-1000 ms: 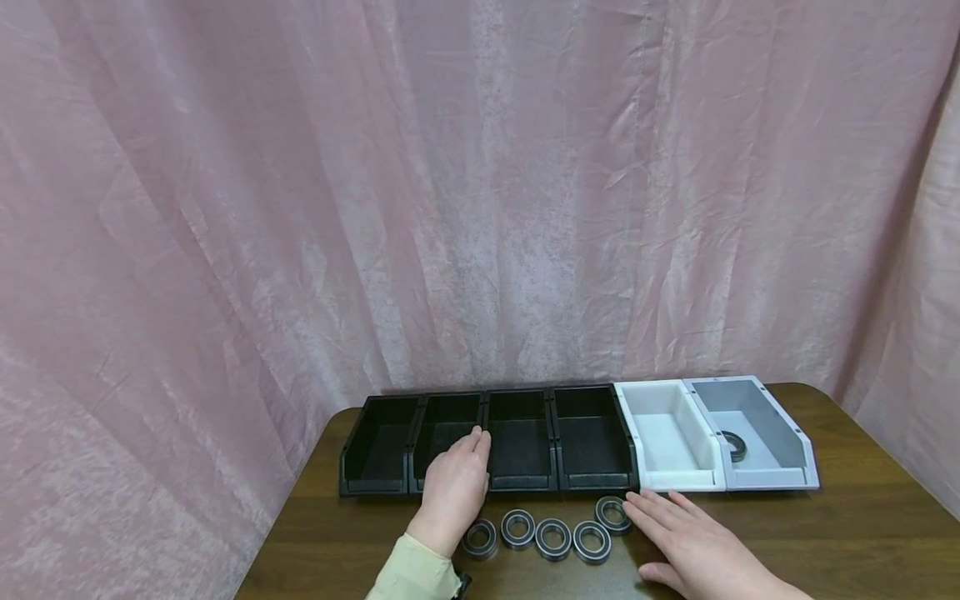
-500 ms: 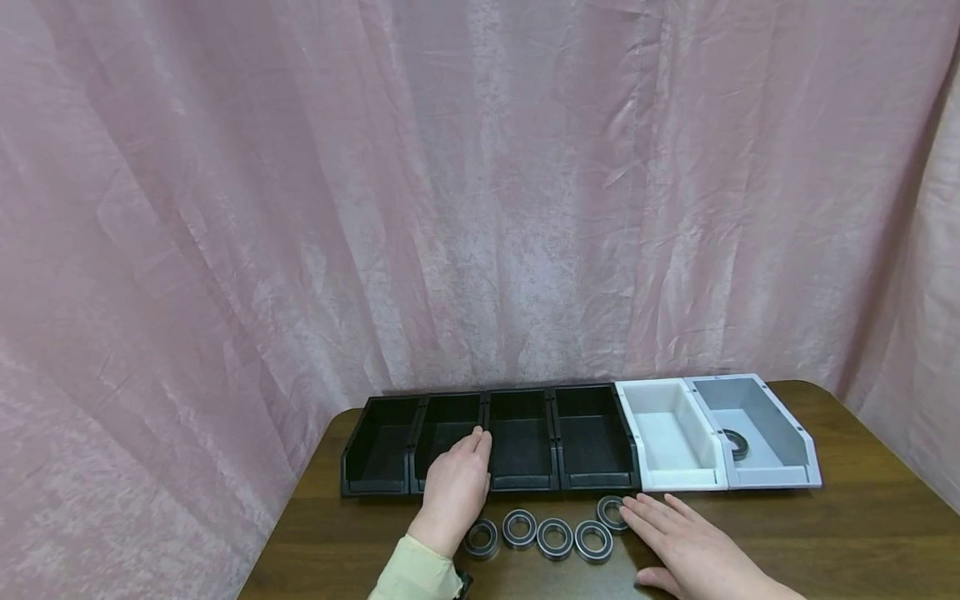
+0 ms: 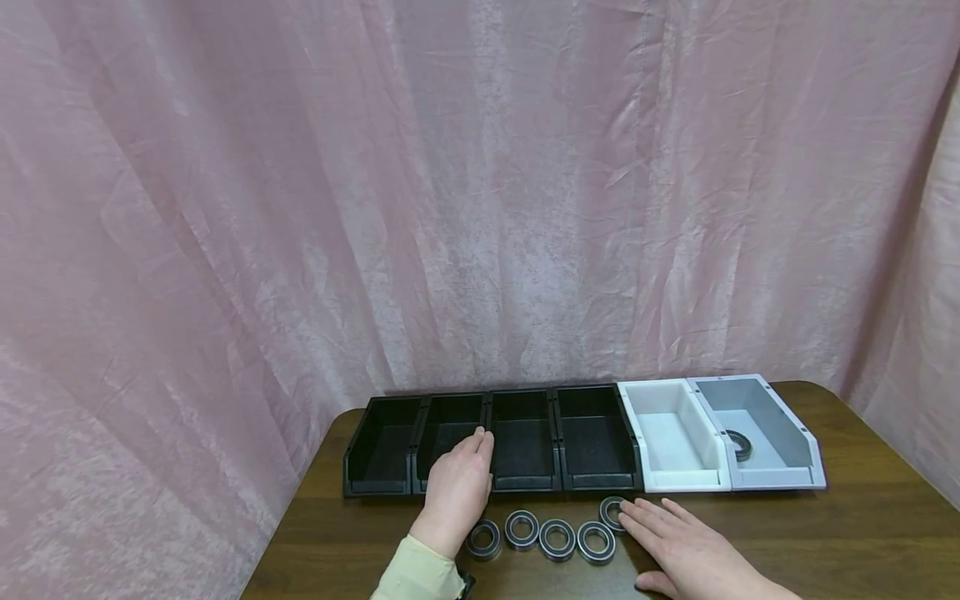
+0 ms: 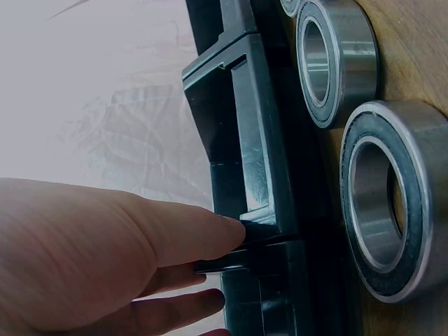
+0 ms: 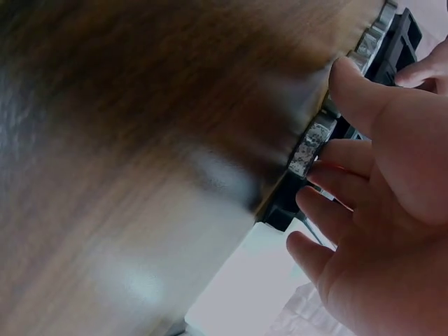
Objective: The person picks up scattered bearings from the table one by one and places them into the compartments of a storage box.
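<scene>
My left hand [image 3: 457, 483] reaches over the row of black bins, straight fingers lying at the divider between the second black bin [image 3: 450, 417] and the third black bin [image 3: 521, 433]. In the left wrist view a fingertip touches the black rim. My right hand [image 3: 686, 542] is spread low over the table, its fingertips overlapping the right edge of a ball bearing [image 3: 609, 507]. In line to the left of it lie several more metal bearings: one bearing [image 3: 596, 543], another bearing [image 3: 557, 540], and a bearing [image 3: 483, 540] beside my left wrist.
Beyond the bearings the bins stand side by side on the brown wooden table [image 3: 877, 500]. A white bin [image 3: 675, 433] and a grey bin [image 3: 772, 425] end the row at right. One bearing [image 3: 741, 445] leans inside the grey bin. A pink curtain [image 3: 480, 208] hangs behind.
My right hand has shifted slightly left, and its fingertips cover more of the nearest bearing. My left hand stays at the bin divider. The head view has shifted a little.
</scene>
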The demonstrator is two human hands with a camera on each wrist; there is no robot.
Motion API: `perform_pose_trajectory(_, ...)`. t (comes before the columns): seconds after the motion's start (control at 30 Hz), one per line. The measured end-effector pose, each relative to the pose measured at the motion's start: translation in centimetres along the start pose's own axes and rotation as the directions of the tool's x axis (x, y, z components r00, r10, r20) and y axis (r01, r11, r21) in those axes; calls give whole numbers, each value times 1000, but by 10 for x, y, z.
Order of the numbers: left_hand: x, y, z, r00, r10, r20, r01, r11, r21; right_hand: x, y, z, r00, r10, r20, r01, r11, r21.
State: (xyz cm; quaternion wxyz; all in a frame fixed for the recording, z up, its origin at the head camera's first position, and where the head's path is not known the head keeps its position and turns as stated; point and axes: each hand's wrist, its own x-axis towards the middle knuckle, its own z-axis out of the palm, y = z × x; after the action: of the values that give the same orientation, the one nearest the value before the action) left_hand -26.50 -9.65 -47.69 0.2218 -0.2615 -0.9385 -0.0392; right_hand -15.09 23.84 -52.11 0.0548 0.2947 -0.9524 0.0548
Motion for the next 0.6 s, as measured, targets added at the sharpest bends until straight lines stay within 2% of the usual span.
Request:
perform_pose_trajectory(0.27,-2,0,1,999,-16,29,16,1000,-11,0,0,-2,997,40,71,-43,998,42)
perform_pose_trajectory(0.4,-2,0,0,1000,-4,14,4,1000,-12,-2,0,-5,992,69,106,-75,995,61)
perform_pose_trajectory(0.6,-1,0,-3,1000,0,16,0,1000,-12,-4,1,-12,972,127,195,-153,980,126)
